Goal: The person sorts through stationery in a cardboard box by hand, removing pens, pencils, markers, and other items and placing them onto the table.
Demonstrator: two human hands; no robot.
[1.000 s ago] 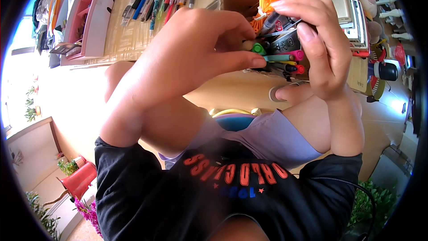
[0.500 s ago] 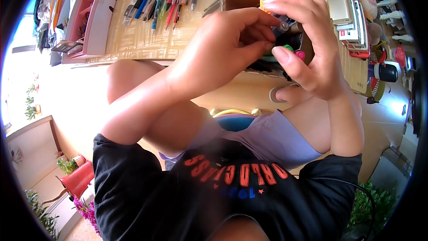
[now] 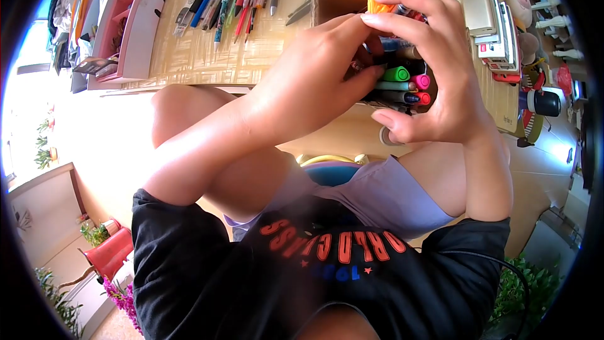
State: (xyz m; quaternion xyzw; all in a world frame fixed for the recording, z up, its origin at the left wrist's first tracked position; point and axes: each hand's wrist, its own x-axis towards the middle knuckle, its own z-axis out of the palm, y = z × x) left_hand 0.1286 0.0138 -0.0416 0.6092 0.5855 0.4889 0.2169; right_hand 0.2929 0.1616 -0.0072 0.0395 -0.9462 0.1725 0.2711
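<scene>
Shirt (image 3: 390, 283) reads "CLASS"; cardboard box (image 3: 336, 1) holds markers (image 3: 396, 74); over it, left fingers (image 3: 346, 28) curl, grip hidden, right fingers (image 3: 406, 27) spread.

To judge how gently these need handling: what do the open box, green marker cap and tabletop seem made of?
Box: probably cardboard, matte, judging by its plain brown walls.
Green marker cap: likely plastic, apparently glossy; evenly coloured and smoothly moulded.
Tabletop: wood or laminate, I can't tell which; pale yellow, its streaky reflections suggesting a shiny finish.
</scene>
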